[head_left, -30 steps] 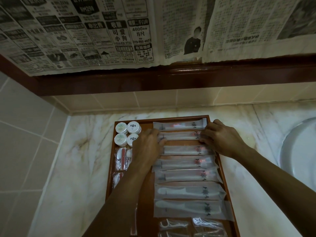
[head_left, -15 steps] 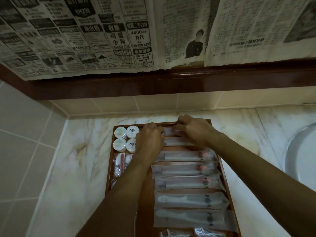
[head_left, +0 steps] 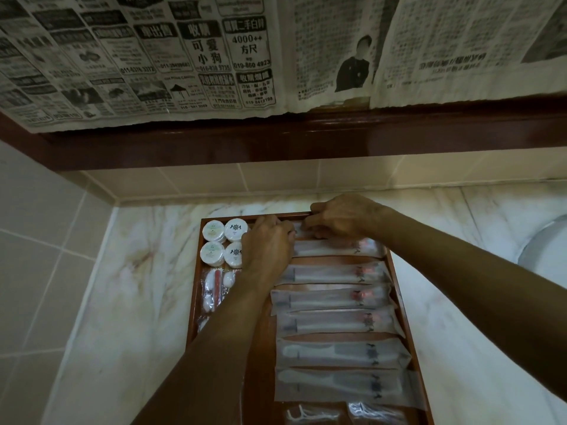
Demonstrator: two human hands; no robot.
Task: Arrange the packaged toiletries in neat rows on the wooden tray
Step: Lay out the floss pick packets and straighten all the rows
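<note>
- both hands at the far end of the reddish-brown wooden tray (head_left: 395, 271) on the pale marble worktop (head_left: 138, 286); left hand (head_left: 267, 250) and right hand (head_left: 343, 219) have fingers curled down onto the topmost long clear-plastic sachet (head_left: 299, 230), apparently pinching its left end; exact grip hidden under the knuckles
- that sachet's long axis runs left-right, parallel to the tray's far rim and just beside it; most of it sits under the right hand, so right is nearer its middle and left only at its end
- six more long clear sachets (head_left: 334, 299) lie in a column toward the viewer, all crosswise; some slightly skewed
- four round white lidded tubs (head_left: 224, 242) just left of the left hand; little sideways room
- likely next: square the top sachet against the far rim; room only rightward
</note>
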